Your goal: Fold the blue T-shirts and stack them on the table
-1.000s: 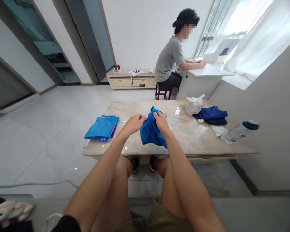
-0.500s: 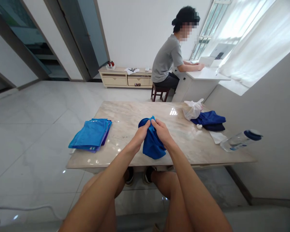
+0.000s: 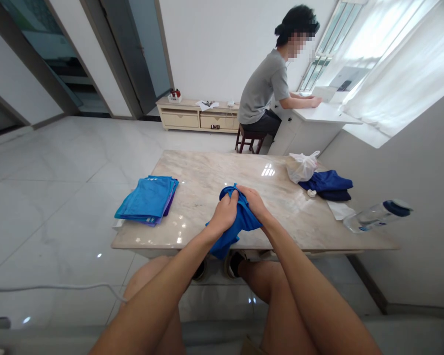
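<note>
Above the marble table (image 3: 192, 170), blue garment (image 3: 240, 224) bunched, gripped by left hand (image 3: 225, 214), right hand (image 3: 253, 202)

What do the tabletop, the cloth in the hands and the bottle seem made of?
The tabletop looks like polished marble or similar stone: beige veining and glossy reflections. The blue cloth seems a thin, soft synthetic fabric, given its tight folds and slight sheen; the fibre cannot be told. The bottle looks like clear plastic, being see-through.
</note>
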A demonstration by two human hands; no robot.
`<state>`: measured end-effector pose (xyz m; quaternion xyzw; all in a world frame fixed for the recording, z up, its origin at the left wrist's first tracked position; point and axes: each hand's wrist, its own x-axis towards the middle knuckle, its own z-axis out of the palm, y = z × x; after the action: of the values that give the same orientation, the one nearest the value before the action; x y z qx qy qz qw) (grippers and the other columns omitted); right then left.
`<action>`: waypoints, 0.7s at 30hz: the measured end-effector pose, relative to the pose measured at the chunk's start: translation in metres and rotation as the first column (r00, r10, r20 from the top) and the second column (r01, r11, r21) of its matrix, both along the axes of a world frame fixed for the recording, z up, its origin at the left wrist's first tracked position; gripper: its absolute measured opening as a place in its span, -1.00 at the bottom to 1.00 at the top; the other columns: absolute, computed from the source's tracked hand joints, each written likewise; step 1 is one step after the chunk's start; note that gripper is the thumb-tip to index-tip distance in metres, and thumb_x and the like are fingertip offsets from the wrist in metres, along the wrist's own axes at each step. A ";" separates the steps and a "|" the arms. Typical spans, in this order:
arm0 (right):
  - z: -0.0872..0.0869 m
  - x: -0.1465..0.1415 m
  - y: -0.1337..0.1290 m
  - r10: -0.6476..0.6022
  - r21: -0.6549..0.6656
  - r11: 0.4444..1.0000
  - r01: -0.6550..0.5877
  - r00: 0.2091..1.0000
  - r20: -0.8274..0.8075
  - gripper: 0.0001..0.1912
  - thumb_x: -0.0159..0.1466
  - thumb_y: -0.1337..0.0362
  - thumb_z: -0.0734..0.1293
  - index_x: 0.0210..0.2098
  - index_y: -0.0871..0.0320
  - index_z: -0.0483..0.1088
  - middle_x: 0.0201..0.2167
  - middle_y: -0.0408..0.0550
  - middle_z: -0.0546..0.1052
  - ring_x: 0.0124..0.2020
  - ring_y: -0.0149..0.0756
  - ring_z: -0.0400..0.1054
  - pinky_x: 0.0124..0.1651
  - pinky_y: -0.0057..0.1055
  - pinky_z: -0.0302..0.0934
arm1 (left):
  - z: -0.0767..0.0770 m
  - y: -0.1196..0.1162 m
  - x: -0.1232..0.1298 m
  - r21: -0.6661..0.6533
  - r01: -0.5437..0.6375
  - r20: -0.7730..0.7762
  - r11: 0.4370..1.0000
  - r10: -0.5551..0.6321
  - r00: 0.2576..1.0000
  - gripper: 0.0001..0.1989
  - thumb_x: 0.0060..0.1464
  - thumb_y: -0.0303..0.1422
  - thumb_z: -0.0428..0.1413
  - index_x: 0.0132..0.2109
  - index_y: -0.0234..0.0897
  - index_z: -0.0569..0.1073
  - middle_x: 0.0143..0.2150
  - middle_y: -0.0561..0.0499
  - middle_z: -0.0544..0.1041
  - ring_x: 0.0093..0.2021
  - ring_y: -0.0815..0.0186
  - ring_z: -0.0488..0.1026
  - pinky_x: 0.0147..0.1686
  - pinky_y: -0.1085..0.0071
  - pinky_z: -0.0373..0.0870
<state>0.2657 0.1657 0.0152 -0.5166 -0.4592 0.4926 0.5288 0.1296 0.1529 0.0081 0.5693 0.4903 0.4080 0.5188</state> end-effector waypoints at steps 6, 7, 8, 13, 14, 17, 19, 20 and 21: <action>0.005 -0.018 -0.006 -0.019 0.007 1.000 0.019 0.998 -0.052 -0.40 0.04 -0.30 0.58 -0.55 0.04 0.35 -0.57 -0.23 0.36 -0.45 -0.33 0.19 -0.35 -0.34 0.16 | -0.002 -0.001 -0.010 0.101 -0.029 -0.117 0.994 0.040 0.992 -0.56 0.49 -0.03 -0.04 -0.20 -0.19 0.55 -0.20 -0.13 0.66 -0.05 0.04 0.60 0.10 0.20 0.46; 0.005 -0.019 -0.007 -0.018 0.008 1.000 0.018 0.998 -0.061 -0.39 0.04 -0.31 0.58 -0.54 0.04 0.35 -0.57 -0.23 0.34 -0.46 -0.33 0.18 -0.37 -0.34 0.14 | -0.003 -0.001 -0.010 0.105 -0.037 -0.101 0.994 0.048 0.994 -0.57 0.48 -0.01 -0.02 -0.22 -0.19 0.53 -0.23 -0.11 0.64 -0.09 0.07 0.59 0.06 0.22 0.45; 0.005 -0.020 -0.007 -0.023 0.013 1.000 0.024 0.997 -0.068 -0.39 0.04 -0.32 0.58 -0.53 0.04 0.36 -0.58 -0.23 0.34 -0.47 -0.34 0.17 -0.39 -0.34 0.13 | -0.003 -0.001 -0.010 0.109 -0.041 -0.080 0.993 0.050 0.996 -0.57 0.47 0.00 0.01 -0.24 -0.19 0.52 -0.25 -0.09 0.63 -0.12 0.09 0.58 0.01 0.25 0.45; 0.007 -0.017 -0.005 -0.087 0.041 0.995 0.091 0.991 -0.104 -0.40 0.08 -0.34 0.56 -0.48 0.03 0.38 -0.56 -0.22 0.38 -0.46 -0.31 0.23 -0.39 -0.33 0.18 | 0.003 0.004 -0.009 0.118 -0.007 0.062 0.993 -0.001 0.998 -0.53 0.38 0.09 0.11 -0.27 -0.22 0.50 -0.32 -0.02 0.59 -0.24 0.21 0.52 -0.19 0.36 0.40; 0.008 -0.016 -0.005 -0.101 0.039 0.994 0.106 0.988 -0.114 -0.41 0.09 -0.33 0.56 -0.48 0.03 0.39 -0.56 -0.21 0.39 -0.46 -0.31 0.25 -0.39 -0.33 0.20 | 0.005 0.005 -0.009 0.105 0.010 0.102 0.994 -0.021 0.995 -0.51 0.35 0.13 0.13 -0.27 -0.22 0.50 -0.35 0.00 0.57 -0.27 0.23 0.50 -0.22 0.38 0.39; 0.010 -0.011 -0.006 -0.147 0.032 0.988 0.152 0.981 -0.124 -0.42 0.07 -0.32 0.58 -0.47 0.03 0.41 -0.56 -0.21 0.41 -0.47 -0.31 0.26 -0.38 -0.33 0.22 | 0.009 0.010 -0.010 0.023 0.097 0.217 0.995 -0.100 0.971 -0.40 0.22 0.26 0.19 -0.28 -0.24 0.50 -0.43 0.05 0.51 -0.38 0.29 0.43 -0.33 0.40 0.34; 0.010 -0.006 -0.007 -0.159 0.029 0.986 0.164 0.979 -0.126 -0.40 0.05 -0.34 0.59 -0.48 0.03 0.41 -0.56 -0.21 0.42 -0.48 -0.31 0.26 -0.39 -0.33 0.24 | 0.011 0.014 -0.013 -0.045 0.177 0.254 0.983 -0.161 0.954 -0.35 0.14 0.31 0.24 -0.28 -0.26 0.51 -0.45 0.05 0.52 -0.41 0.31 0.42 -0.38 0.41 0.32; 0.010 -0.003 -0.007 -0.158 0.027 0.986 0.163 0.979 -0.130 -0.38 0.04 -0.36 0.60 -0.48 0.03 0.41 -0.56 -0.21 0.43 -0.48 -0.31 0.25 -0.39 -0.32 0.24 | 0.012 0.016 -0.015 -0.068 0.215 0.255 0.974 -0.191 0.948 -0.35 0.10 0.31 0.28 -0.28 -0.28 0.53 -0.43 0.04 0.54 -0.41 0.31 0.44 -0.38 0.41 0.33; 0.009 0.000 -0.007 -0.158 0.025 0.986 0.162 0.978 -0.135 -0.36 0.04 -0.38 0.59 -0.48 0.03 0.40 -0.56 -0.20 0.43 -0.49 -0.31 0.25 -0.40 -0.32 0.25 | 0.012 0.018 -0.018 -0.083 0.250 0.246 0.965 -0.224 0.943 -0.36 0.07 0.28 0.32 -0.26 -0.29 0.56 -0.41 0.02 0.58 -0.40 0.30 0.46 -0.37 0.40 0.36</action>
<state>0.2660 0.1585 0.0244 -0.5084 -0.3890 0.4732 0.6052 0.1117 0.1707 0.0204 0.5417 0.3756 0.3786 0.6498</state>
